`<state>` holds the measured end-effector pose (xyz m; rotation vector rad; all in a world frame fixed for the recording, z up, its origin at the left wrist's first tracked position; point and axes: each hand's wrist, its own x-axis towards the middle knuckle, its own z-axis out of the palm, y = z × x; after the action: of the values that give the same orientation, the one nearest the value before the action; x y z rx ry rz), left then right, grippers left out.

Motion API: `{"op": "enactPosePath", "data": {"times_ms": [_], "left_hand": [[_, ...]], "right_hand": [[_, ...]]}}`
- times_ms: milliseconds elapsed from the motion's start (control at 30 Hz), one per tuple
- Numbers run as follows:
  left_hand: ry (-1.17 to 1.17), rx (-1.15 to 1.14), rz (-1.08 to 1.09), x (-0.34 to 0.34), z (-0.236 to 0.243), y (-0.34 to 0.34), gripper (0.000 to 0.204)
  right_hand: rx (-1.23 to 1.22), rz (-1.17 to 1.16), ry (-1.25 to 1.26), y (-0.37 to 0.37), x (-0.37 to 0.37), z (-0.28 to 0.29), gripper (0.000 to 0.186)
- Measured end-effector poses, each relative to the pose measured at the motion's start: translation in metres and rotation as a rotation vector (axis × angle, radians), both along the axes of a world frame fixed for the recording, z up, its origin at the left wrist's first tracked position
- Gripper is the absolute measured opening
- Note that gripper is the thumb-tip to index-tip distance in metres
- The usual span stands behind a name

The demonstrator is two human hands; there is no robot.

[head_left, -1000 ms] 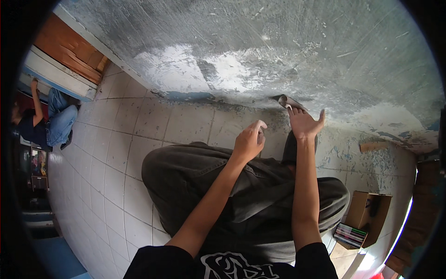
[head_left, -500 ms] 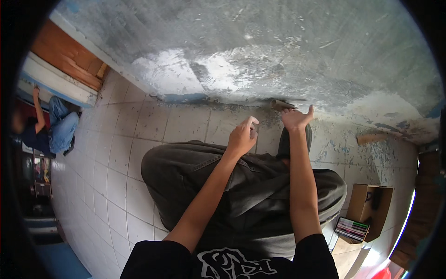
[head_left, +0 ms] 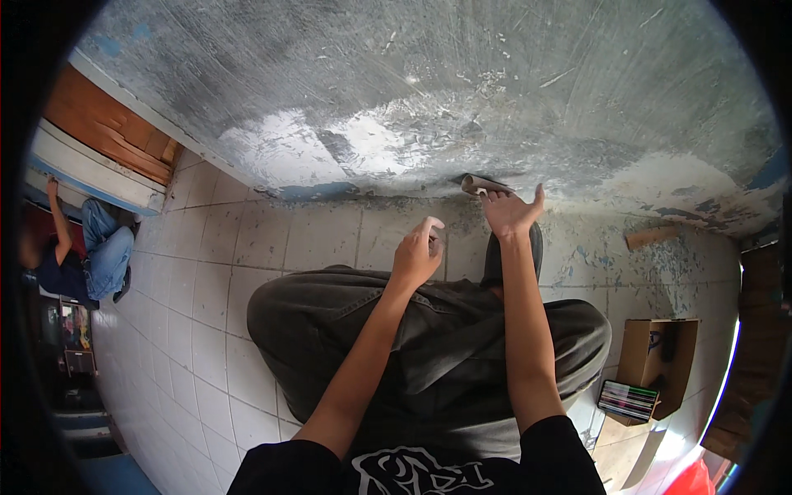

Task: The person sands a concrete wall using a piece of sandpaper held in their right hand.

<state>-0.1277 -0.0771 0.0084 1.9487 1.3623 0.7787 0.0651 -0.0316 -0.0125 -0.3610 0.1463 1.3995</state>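
My right hand (head_left: 511, 214) is at the foot of the grey wall (head_left: 445, 107), with its palm showing and thumb stuck out. Its fingers hold a curled brownish-grey sheet, seemingly sandpaper (head_left: 481, 184), against the wall. Pale scuffed patches (head_left: 375, 144) mark the plaster to the left of it. Above my lap hangs my left hand (head_left: 417, 254), its fingers loosely curled in, a whitish dust on the index finger, and nothing visible in it. My crossed legs in dark trousers (head_left: 330, 318) lie beneath both forearms.
Paint flakes and dust litter the white floor tiles (head_left: 219, 330) along the wall. A brown strip (head_left: 652, 237) lies at the right. Nearer stands an open cardboard box (head_left: 681, 355) beside a stack of thin cases (head_left: 629, 402). At far left another person (head_left: 107, 247) sits by a doorway.
My right hand, with the curled sheet, sits slightly further left along the wall base. The whole view has shifted a little; my left hand stays curled over my lap.
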Motion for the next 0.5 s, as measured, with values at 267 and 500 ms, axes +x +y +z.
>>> {"op": "enactPosePath", "data": {"times_ms": [267, 500], "left_hand": [[-0.015, -0.018, 0.015, -0.001, 0.000, -0.003, 0.027], [0.025, 0.028, -0.012, -0.003, 0.000, -0.003, 0.027]], "right_hand": [[0.029, -0.013, 0.070, -0.002, -0.002, 0.009, 0.108], [0.080, 0.053, 0.035, -0.004, -0.004, -0.002, 0.099]]}}
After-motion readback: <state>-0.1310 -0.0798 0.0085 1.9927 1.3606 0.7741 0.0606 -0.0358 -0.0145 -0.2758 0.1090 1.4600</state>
